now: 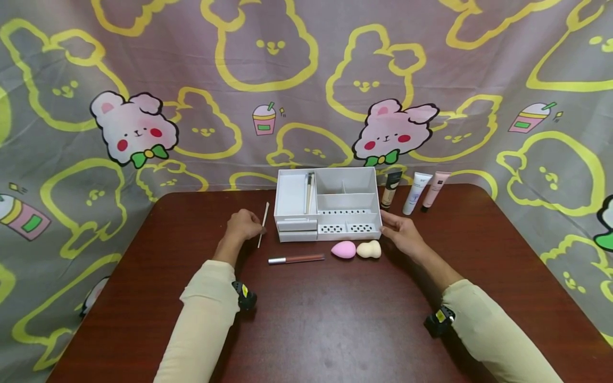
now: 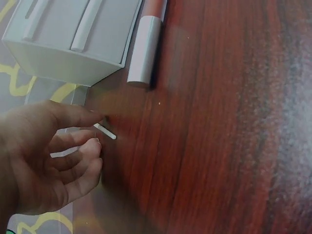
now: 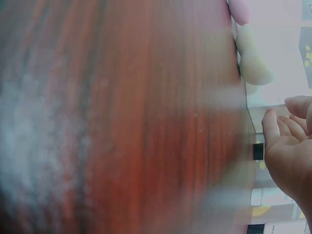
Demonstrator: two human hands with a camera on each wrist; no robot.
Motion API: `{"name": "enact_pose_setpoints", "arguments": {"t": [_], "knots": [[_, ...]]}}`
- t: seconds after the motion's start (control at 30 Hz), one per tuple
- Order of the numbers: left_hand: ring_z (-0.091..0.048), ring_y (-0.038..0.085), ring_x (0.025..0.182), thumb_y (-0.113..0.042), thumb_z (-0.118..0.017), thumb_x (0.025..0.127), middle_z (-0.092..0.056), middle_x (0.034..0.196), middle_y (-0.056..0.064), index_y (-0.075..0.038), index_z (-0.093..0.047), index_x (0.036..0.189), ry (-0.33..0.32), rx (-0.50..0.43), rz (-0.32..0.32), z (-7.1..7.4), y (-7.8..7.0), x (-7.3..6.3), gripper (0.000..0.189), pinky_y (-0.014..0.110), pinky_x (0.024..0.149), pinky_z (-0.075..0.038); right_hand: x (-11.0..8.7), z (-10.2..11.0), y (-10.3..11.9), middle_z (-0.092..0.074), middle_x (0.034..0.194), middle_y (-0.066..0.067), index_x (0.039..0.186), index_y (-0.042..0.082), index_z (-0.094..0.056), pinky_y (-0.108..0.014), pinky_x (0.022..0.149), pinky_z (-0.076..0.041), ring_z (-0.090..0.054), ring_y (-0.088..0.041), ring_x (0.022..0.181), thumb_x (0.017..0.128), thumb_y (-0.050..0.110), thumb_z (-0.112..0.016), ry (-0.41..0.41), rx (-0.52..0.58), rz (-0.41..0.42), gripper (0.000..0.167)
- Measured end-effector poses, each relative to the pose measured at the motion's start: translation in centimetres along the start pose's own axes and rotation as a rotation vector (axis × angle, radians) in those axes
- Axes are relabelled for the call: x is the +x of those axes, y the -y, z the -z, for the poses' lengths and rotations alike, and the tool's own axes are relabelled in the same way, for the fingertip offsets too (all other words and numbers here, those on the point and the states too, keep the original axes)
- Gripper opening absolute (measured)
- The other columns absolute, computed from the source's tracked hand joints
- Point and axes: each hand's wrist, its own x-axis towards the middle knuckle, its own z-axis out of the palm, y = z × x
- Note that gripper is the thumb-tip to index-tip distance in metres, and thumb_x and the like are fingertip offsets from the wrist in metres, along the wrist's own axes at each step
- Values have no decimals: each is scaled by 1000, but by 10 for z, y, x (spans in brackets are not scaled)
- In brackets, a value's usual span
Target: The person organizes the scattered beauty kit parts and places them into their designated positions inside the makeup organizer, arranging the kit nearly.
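In the head view my left hand (image 1: 245, 224) pinches a thin pale stick (image 1: 265, 213) left of a white desktop organizer (image 1: 298, 191). The left wrist view shows one white end of it poking out past the thumb and forefinger of the left hand (image 2: 63, 156); the fingers hide the rest. My right hand (image 1: 404, 236) rests against the organizer's right side, fingers fairly straight and thumb by the front corner. In the right wrist view the right hand (image 3: 290, 146) appears at the edge. Two brushes (image 1: 309, 194) lie in the organizer's left top compartment.
A lip gloss tube (image 1: 297, 259) with a silver cap lies before the organizer. Beside it are a pink sponge (image 1: 344, 249) and a cream sponge (image 1: 369, 249). Black (image 1: 391, 190), white (image 1: 416, 193) and pink (image 1: 435, 191) tubes stand at the right. A patterned curtain (image 1: 306, 106) hangs behind.
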Motion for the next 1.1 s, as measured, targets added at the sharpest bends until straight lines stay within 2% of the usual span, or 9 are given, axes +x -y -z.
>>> {"name": "enact_pose_setpoints", "arguments": {"t": [0.2, 0.33, 0.43, 0.53, 0.63, 0.73, 0.87, 0.97, 1.1], "knots": [[-65, 30, 87, -23, -77, 82, -71, 90, 13, -1, -74, 94, 23, 3, 23, 2, -4, 0, 25, 37, 77, -55, 0, 0, 0, -46, 149, -30, 150, -9, -39, 1, 85, -45, -52, -35, 133, 99, -2, -56, -5, -15, -6, 54], [-62, 21, 67, -21, -76, 80, -67, 70, 6, -1, -75, 89, 32, 15, 25, 2, -5, 1, 22, 29, 62, -49, 0, 1, -1, -46, 149, -30, 150, -9, -39, 1, 86, -45, -52, -34, 133, 99, -2, -56, -5, -16, -10, 54], [-61, 22, 65, -21, -75, 78, -64, 63, 4, -2, -75, 81, 16, 39, 17, 1, -5, 2, 19, 28, 58, -48, 0, 1, -2, -46, 149, -30, 150, -9, -39, 1, 86, -45, -54, -30, 131, 99, -2, -56, -1, -10, -8, 54], [-65, 29, 75, -21, -74, 76, -68, 69, 9, -3, -74, 74, -14, 62, 12, -1, -6, 2, 18, 35, 64, -53, 0, 1, -3, -46, 149, -31, 150, -10, -39, 1, 86, -45, -55, -29, 131, 99, -2, -56, 1, -8, -3, 54], [-69, 38, 89, -22, -74, 75, -73, 84, 17, -4, -71, 71, -28, 75, 18, -4, -6, 2, 19, 45, 77, -59, 0, 0, -3, -46, 148, -31, 149, -10, -39, 1, 87, -45, -54, -30, 131, 99, -3, -55, -3, -8, 8, 53], [-68, 46, 102, -23, -73, 76, -74, 100, 24, -2, -72, 75, -36, 95, 28, -5, -7, 4, 21, 53, 87, -59, 1, -1, -3, -46, 148, -32, 149, -11, -39, 1, 87, -46, -54, -27, 131, 99, -4, -55, -4, -4, 14, 53], [-66, 50, 110, -25, -72, 76, -71, 113, 29, 1, -72, 85, -35, 115, 45, -5, -8, 5, 28, 56, 91, -58, 1, -1, -2, -45, 149, -31, 150, -11, -39, 0, 87, -46, -52, -33, 133, 99, -4, -54, 1, 7, 8, 53], [-66, 49, 109, -25, -73, 76, -71, 112, 29, 1, -72, 85, -41, 109, 45, -6, -7, 6, 28, 55, 91, -59, 1, -1, -1, -44, 150, -31, 150, -11, -38, 0, 86, -46, -50, -39, 134, 99, -4, -54, 4, 12, 3, 54], [-70, 43, 95, -25, -73, 76, -75, 91, 22, -1, -73, 75, -47, 73, 30, -7, -5, 7, 24, 49, 86, -59, 1, -1, -1, -44, 150, -31, 150, -10, -38, 0, 86, -46, -51, -38, 133, 99, -4, -55, 5, 12, -2, 54]]}}
